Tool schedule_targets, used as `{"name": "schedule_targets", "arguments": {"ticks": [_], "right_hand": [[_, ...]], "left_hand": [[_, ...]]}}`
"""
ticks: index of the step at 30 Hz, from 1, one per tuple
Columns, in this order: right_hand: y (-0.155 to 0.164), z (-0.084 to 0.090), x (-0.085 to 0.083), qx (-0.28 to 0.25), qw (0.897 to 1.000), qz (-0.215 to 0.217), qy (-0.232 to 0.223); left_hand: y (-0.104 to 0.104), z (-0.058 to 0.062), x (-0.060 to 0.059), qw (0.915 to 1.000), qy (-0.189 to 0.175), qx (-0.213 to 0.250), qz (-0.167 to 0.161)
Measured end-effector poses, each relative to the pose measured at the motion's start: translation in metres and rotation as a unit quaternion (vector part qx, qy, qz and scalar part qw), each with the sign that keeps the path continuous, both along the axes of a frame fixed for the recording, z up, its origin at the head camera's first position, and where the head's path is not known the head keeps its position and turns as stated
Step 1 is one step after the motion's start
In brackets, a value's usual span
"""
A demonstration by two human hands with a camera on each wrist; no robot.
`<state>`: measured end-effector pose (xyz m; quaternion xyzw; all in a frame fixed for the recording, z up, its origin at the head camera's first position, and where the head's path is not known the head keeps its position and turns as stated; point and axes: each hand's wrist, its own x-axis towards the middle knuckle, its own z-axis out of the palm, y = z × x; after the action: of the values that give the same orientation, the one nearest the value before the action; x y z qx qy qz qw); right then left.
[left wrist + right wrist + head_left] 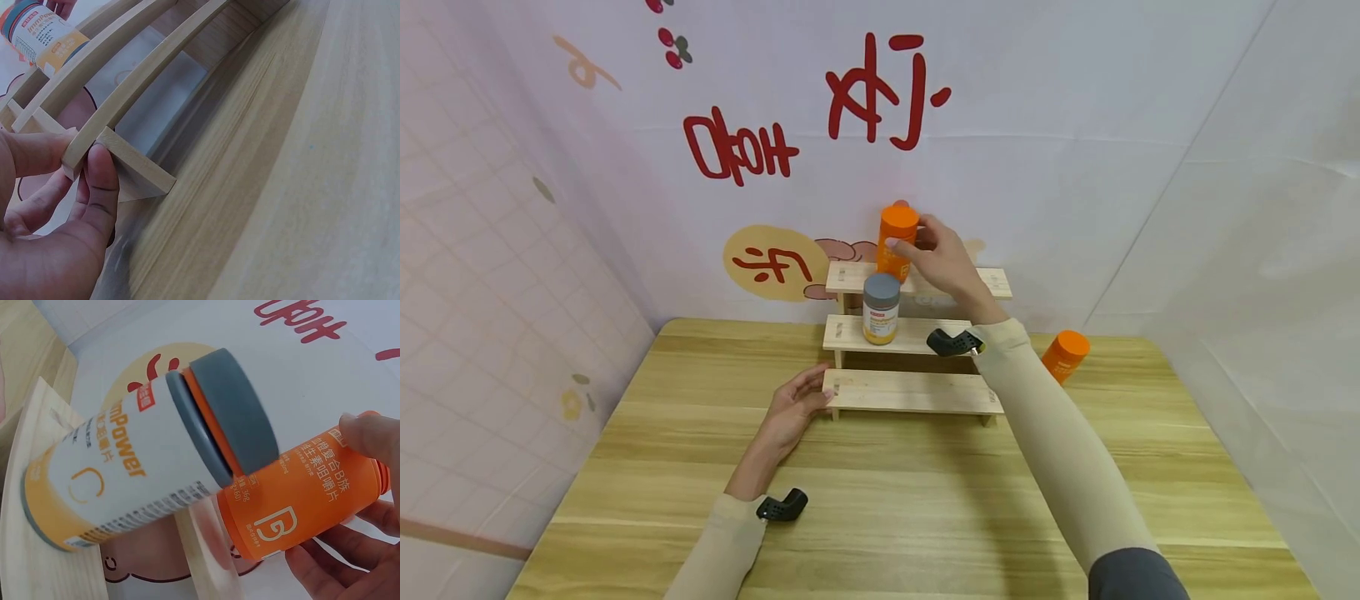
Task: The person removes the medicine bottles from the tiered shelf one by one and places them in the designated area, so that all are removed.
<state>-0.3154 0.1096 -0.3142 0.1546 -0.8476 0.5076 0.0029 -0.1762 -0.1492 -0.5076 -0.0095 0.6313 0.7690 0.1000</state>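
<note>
Fingers (373,434) hold one of two orange bottles (300,490) behind one grey-lidded jar (881,312).

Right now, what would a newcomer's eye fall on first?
Likely the bright orange bottle in the right hand, at the top shelf of the wooden rack. Then the grey-lidded bottle on the middle shelf. A second orange bottle is to the rack's right.

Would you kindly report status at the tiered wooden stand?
Right grip holding orange cylindrical plastic bottle at top tier. Left grip pinching lowest tier. Grey-capped white plastic bottle on middle tier, seemingly not blocking.
</note>
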Motion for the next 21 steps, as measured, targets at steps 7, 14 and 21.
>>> {"name": "schedule_targets", "arguments": {"ticks": [7, 14, 21], "right_hand": [[0.012, 0.003, 0.006, -0.007, 1.000, -0.009, -0.002], [0.025, 0.002, 0.013, -0.013, 1.000, -0.024, 0.015], [0.039, -0.001, 0.022, -0.024, 0.999, -0.030, 0.020]], "left_hand": [[0.000, -0.002, 0.002, 1.0000, -0.003, -0.005, -0.005], [0.000, -0.001, 0.002, 0.9999, 0.001, -0.007, -0.010], [0.000, 0.000, 0.002, 0.9998, -0.001, -0.012, -0.014]]}}
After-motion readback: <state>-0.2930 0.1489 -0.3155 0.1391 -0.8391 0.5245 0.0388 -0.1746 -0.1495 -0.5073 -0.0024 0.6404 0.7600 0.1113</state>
